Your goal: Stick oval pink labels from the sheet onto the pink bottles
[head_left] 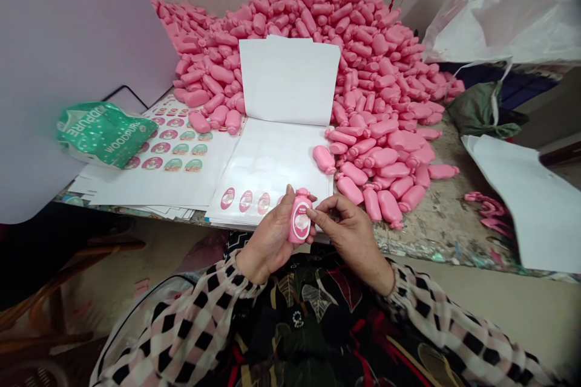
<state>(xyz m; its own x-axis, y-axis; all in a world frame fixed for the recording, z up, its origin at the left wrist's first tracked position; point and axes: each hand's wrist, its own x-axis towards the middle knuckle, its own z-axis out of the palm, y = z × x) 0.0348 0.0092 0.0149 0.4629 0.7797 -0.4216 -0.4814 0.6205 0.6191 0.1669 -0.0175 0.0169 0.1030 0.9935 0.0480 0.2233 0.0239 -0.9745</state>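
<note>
A small pink plastic bottle (293, 234) stands nearly upright in my left hand (272, 242), with my fingers wrapped round its back and side. On its front is an oval pink-and-white label sticker (301, 222). The thumb and forefinger of my right hand (351, 233) are pinched at the sticker's right edge, against the bottle; whether that edge is fully stuck down I cannot tell. Just beyond my hands lies a white sticker sheet (267, 160) with a row of oval labels along its near edge. A loose pink bottle (324, 159) rests on the sheet's right side.
A large heap of pink bottles (318, 12) fills the back and right of the table. White paper (290, 81) stands upright before it. On the left lie a sheet of round stickers (181, 184) and a green bag (106, 133). White paper (531, 205) overhangs the right edge.
</note>
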